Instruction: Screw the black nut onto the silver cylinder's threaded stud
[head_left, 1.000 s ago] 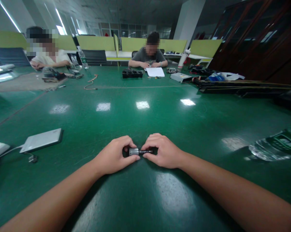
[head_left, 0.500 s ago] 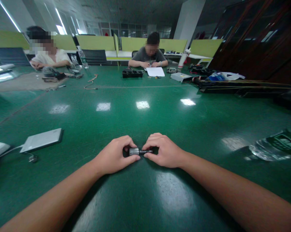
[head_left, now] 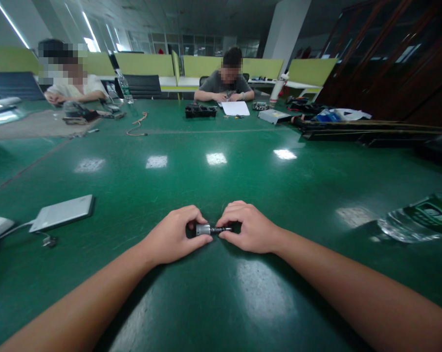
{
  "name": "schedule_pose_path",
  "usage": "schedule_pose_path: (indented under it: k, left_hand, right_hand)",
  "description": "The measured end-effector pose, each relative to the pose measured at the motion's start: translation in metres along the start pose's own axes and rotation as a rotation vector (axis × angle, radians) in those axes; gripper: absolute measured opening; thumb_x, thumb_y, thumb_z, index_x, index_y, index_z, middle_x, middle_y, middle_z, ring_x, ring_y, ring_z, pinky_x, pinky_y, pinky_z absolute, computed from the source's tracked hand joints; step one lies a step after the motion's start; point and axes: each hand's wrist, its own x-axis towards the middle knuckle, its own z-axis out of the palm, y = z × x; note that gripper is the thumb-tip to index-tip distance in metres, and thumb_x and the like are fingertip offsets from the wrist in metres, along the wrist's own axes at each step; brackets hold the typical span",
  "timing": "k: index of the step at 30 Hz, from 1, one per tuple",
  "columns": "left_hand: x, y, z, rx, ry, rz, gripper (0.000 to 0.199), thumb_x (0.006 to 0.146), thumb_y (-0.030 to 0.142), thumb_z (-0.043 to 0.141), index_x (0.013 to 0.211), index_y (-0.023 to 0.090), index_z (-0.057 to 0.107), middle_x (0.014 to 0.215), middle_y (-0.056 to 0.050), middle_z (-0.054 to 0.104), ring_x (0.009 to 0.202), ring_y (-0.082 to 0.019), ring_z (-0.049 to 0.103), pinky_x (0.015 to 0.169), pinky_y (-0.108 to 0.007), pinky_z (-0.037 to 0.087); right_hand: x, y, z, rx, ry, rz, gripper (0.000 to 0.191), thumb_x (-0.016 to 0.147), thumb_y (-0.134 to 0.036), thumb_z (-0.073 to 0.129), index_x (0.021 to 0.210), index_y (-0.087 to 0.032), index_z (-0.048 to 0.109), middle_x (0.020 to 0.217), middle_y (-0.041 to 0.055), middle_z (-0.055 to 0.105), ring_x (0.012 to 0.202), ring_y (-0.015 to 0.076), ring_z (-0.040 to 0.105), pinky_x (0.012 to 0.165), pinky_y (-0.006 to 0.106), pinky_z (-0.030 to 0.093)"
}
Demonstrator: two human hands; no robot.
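Just above the green tabletop (head_left: 191, 181), both hands meet at a small metal part (head_left: 203, 229). It has a smooth silver cylinder at its left and a thin, dark, ribbed shaft running out to the right; its exact kind cannot be made out. My left hand (head_left: 173, 234) is closed around the cylinder, thumb in front and index finger behind. From the other side, my right hand (head_left: 251, 229) pinches the ribbed shaft between thumb and fingertips. The part lies about level, and its left end is partly hidden inside my left hand.
A pale flat box with a cable (head_left: 63, 213) lies at left, a plug beside it. At right a clear water bottle (head_left: 415, 220) rests on its side. Two people sit across the table, near a black tray (head_left: 201, 111), white paper (head_left: 235, 108) and a cord (head_left: 136, 125).
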Motion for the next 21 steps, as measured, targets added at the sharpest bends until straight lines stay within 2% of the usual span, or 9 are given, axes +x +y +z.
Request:
schedule_pose_path:
  k: [21]
  left_hand:
    - [-0.0002, -0.0002, 0.0000, -0.003, 0.011, 0.000, 0.021, 0.081, 0.035, 0.070, 0.088, 0.018, 0.060, 0.083, -0.001, 0.061, 0.076, -0.017, 0.057, 0.068, -0.028, 0.042]
  right_hand:
    - [-0.0005, 0.0031, -0.0036, -0.003, -0.002, -0.009, 0.010, 0.072, -0.013, 0.070, 0.081, -0.018, 0.070, 0.072, 0.0008, 0.069, 0.071, 0.0163, 0.059, 0.077, 0.033, 0.042]
